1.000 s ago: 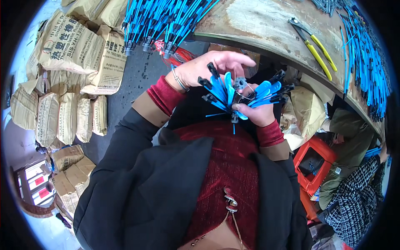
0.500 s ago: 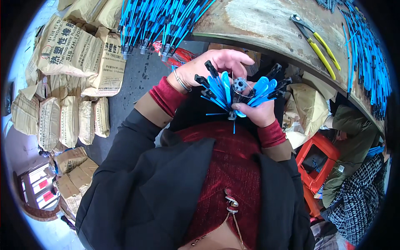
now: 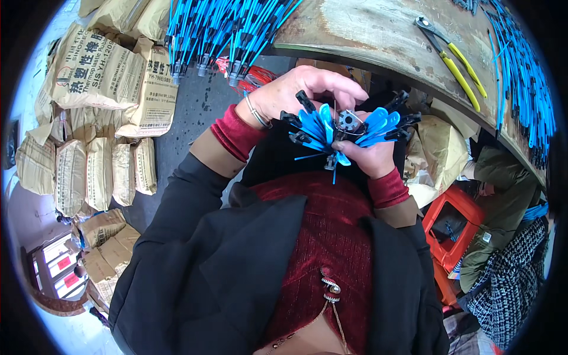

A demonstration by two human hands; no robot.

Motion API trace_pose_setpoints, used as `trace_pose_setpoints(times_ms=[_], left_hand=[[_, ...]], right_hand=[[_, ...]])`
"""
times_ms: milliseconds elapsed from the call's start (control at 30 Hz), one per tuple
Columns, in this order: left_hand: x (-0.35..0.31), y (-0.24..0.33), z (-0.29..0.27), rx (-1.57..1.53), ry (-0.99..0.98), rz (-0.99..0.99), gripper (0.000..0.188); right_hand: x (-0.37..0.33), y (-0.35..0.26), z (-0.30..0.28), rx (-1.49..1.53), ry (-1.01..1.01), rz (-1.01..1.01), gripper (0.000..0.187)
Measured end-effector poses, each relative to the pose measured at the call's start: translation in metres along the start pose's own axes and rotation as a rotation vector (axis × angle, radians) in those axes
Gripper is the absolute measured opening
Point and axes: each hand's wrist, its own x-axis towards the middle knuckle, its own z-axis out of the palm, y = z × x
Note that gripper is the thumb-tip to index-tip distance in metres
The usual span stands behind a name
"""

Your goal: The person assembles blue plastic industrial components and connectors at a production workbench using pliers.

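Note:
In my right hand [image 3: 374,157] sits a round, toothed grey-black hub [image 3: 348,122], its thumb pressed against the near side. Blue plastic strips [image 3: 376,123] with black end pieces fan out from the hub to both sides, and a few point down toward me. A thin wire [image 3: 358,134] curves around the hub's near right side. My left hand [image 3: 307,92], a bangle on its wrist, reaches over from the far left. Its fingers are bent and pinched on the thin wire just above the hub; the fingertips are partly hidden.
A wooden table [image 3: 367,29] runs across the far side, bearing yellow-handled pliers [image 3: 458,65] and blue-strip bundles [image 3: 523,89]. Another bundle [image 3: 231,35] overhangs its left end. Paper sacks [image 3: 97,74] are stacked left. A red plastic stool [image 3: 452,225] and a person's leg [image 3: 500,201] are right.
Both hands and the hub have shifted slightly right and nearer to me. The bundle of strips has turned a little, and another blue strip end shows below the hub.

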Motion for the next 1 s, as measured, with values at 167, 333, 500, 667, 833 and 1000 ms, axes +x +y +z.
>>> trace_pose_setpoints(times_ms=[167, 333, 500, 667, 833, 1000], left_hand=[[0.010, -0.005, -0.007, 0.217, -0.077, 0.246, 0.036], [0.007, -0.003, -0.003, 0.182, -0.118, 0.218, 0.029], [0.005, 0.005, 0.001, 0.130, -0.086, 0.037, 0.031], [0.008, 0.016, 0.003, 0.148, -0.099, 0.020, 0.033], [0.004, 0.010, -0.003, 0.301, -0.136, 0.113, 0.033], [-0.005, 0.014, -0.004, 0.111, -0.121, 0.075, 0.030]], right_hand=[[0.001, -0.004, 0.004, 0.051, 0.114, -0.165, 0.037], [0.000, -0.004, 0.003, 0.031, 0.115, -0.145, 0.037], [0.000, 0.000, 0.003, 0.065, 0.083, -0.109, 0.038], [0.001, -0.004, 0.001, 0.029, 0.108, -0.078, 0.040], [0.000, 0.002, -0.003, -0.058, 0.117, -0.044, 0.048], [0.001, -0.002, 0.000, -0.071, 0.121, 0.002, 0.048]])
